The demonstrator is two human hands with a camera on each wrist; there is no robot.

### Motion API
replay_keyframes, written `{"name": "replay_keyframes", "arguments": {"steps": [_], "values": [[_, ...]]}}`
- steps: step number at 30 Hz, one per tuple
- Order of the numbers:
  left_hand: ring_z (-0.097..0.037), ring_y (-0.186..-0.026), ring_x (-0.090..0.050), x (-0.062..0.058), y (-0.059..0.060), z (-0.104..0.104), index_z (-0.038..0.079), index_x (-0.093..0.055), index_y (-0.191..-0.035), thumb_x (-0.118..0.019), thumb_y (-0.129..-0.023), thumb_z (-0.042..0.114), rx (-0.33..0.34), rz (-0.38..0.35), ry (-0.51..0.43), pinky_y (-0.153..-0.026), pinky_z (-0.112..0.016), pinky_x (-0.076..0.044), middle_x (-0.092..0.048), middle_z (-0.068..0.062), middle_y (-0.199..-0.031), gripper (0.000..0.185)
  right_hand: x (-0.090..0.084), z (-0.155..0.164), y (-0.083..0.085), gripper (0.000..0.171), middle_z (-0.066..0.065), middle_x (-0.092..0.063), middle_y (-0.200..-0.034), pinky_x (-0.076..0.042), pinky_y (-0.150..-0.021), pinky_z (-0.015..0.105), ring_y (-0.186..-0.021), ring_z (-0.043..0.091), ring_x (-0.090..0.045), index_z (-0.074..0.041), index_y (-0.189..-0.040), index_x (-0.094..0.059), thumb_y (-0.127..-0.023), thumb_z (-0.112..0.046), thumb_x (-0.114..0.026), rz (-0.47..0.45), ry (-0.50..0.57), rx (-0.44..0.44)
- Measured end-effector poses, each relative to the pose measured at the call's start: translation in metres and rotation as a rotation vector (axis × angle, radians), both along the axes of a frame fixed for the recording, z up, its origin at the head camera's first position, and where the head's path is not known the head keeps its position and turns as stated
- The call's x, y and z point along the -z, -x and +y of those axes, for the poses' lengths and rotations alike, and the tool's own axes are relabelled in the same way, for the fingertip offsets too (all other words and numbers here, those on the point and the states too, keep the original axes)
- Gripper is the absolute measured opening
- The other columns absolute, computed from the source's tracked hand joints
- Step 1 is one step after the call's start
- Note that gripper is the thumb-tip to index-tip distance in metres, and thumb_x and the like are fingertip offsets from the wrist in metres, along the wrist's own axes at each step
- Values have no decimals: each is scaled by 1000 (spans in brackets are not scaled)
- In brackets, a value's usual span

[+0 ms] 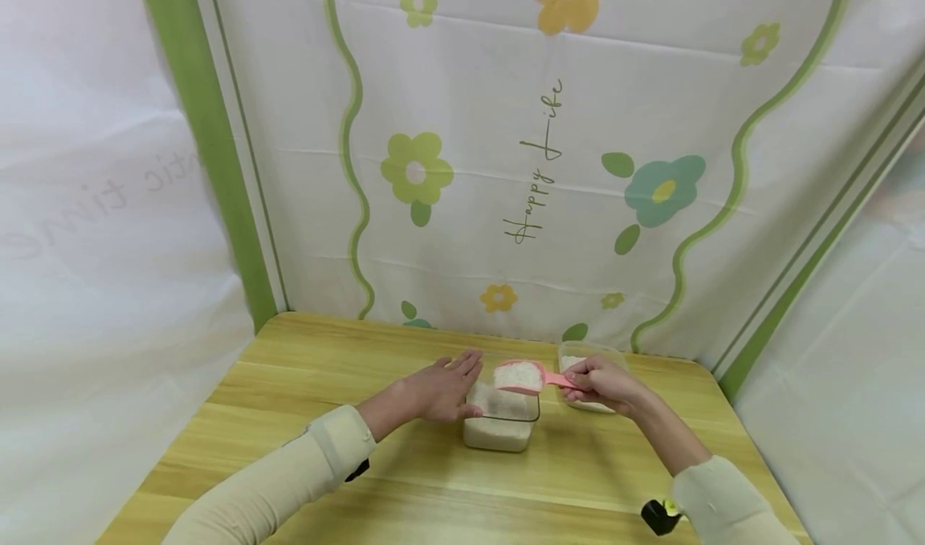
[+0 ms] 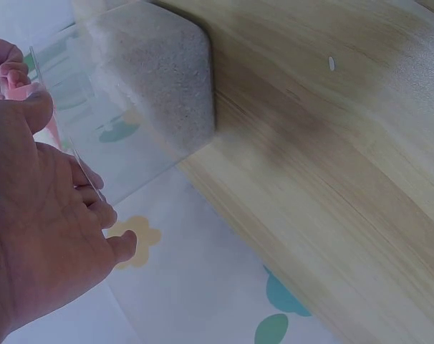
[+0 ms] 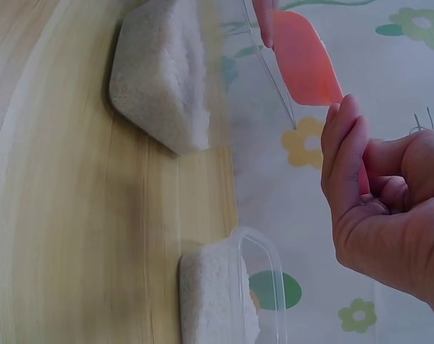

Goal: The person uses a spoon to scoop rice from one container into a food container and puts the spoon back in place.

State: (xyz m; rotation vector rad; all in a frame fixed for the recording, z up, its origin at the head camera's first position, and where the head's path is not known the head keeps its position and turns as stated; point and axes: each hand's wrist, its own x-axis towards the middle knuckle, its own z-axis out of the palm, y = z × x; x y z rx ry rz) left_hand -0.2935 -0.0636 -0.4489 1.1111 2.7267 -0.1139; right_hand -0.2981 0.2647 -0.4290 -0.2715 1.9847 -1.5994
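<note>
Loaded pink scoop (image 1: 522, 376) over the clear container (image 1: 502, 425).
Right hand (image 1: 603, 384) pinches its handle; left hand (image 1: 442, 391), fingers straight, steadies the rim. Judged next: tip gently.

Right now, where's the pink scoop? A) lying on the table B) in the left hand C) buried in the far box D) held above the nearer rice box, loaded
D: the right hand holds the scoop, heaped with rice, over the nearer box, which the left hand touches.
</note>
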Motion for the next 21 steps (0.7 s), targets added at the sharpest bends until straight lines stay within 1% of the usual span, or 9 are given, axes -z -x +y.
{"name": "replay_keyframes", "arguments": {"steps": [9, 17, 21], "values": [[-22, -157, -6, 1, 0, 0, 6, -14, -161, -33, -102, 62, 3, 1, -2, -123, -47, -25, -6, -10, -169, 84, -3, 20, -4, 25, -1, -69, -78, -54, -66, 12, -71, 2, -66, 4, -101, -67, -105, -3, -43, -15, 52, 19], [-21, -157, -4, 1, 1, -1, 7, -14, -161, -31, -102, 63, -1, -5, 7, -123, -46, -24, -3, -8, -170, 84, -3, 42, -8, 27, -2, -70, -79, -53, -65, 10, -71, -1, -66, -1, -100, -68, -105, -1, -42, -26, 93, 29], [-21, -157, -5, 1, 1, -1, 7, -14, -161, -32, -102, 63, 3, -1, 4, -123, -47, -25, -4, -9, -170, 83, -3, 55, -12, 26, 0, -71, -82, -54, -68, 11, -74, 2, -69, -1, -102, -67, -105, -1, -41, -29, 124, 48]]}}
